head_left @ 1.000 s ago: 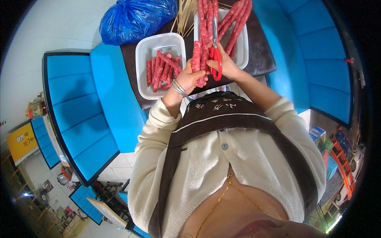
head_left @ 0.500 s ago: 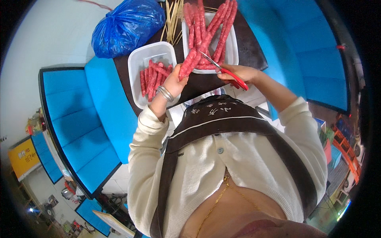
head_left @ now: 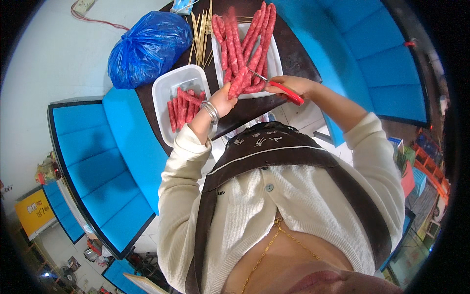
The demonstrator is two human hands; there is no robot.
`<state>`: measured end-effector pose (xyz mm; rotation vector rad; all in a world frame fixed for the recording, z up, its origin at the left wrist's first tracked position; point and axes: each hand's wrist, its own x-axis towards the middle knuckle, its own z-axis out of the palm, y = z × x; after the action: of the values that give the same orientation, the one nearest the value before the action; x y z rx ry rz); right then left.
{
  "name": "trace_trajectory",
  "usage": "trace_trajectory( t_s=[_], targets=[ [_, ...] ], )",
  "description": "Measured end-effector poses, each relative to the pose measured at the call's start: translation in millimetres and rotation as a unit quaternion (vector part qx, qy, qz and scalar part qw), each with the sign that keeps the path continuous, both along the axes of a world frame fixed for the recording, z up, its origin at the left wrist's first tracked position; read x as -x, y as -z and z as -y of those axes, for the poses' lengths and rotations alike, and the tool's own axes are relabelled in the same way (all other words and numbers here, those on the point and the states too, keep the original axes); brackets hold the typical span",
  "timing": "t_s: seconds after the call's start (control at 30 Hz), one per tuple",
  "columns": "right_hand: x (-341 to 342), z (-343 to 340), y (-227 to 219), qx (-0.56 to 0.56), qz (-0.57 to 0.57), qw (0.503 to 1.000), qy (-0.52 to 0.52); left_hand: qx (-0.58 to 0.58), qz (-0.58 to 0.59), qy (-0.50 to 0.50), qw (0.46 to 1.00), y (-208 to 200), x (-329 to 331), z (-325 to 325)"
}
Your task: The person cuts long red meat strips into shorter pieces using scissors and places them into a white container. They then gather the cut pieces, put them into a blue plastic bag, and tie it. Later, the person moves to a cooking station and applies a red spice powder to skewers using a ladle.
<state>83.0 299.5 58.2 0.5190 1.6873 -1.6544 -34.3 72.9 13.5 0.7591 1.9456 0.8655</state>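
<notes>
Here, we find the left hand [head_left: 224, 100] closed around the near end of a raw red sausage [head_left: 237, 84], which slants up and away from the grip over the near edge of the right tub [head_left: 278, 56]. The right hand [head_left: 294, 87] has its fingers wrapped about the red handles of the scissors [head_left: 291, 94], whose blades point far and left to the sausage just beyond the left fingers. We cannot tell whether the blades have bitten in.

We judge the step in hand to be snipping a sausage length off the string; the next move calls for a firm left grip, the blades lined up on the joint and the fingertips kept clear of them.

Around the hands, long sausages [head_left: 267, 30] lie in the right tub, several reaching over its far edge. To the left, we see the white left tub [head_left: 186, 78] with short sausage pieces [head_left: 180, 109] in it. Farther off lie thin wooden skewers [head_left: 199, 36], and left of them a blue plastic bag [head_left: 149, 49].
</notes>
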Motion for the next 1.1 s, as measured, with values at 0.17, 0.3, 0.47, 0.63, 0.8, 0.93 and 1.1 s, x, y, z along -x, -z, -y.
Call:
trace_trajectory(
  t_s=[0.17,0.3,0.47,0.63,0.8,0.93,1.1],
  targets=[
    [7,-17,-5,-0.056,-0.029,0.997,-0.053,0.023,-0.116,0.043,0.992,4,8,-18],
    [20,-30,-4,-0.112,-0.037,0.989,-0.085,0.045,-0.101,0.036,0.993,22,19,-35],
    [19,-35,17,-0.136,-0.094,0.985,-0.045,0.030,-0.088,-0.002,0.996,31,18,-21],
    [9,-42,46,-0.163,-0.141,0.967,0.138,0.052,-0.104,-0.135,0.984,29,33,92],
    [42,-49,72,-0.436,-0.306,0.836,0.129,-0.061,-0.203,-0.200,0.957,44,55,149],
    [88,-39,95,-0.528,-0.149,0.833,0.070,-0.096,-0.104,-0.276,0.951,29,35,139],
    [121,-16,124,-0.570,-0.102,0.811,0.084,-0.083,-0.080,-0.269,0.956,15,-3,110]
  ],
)
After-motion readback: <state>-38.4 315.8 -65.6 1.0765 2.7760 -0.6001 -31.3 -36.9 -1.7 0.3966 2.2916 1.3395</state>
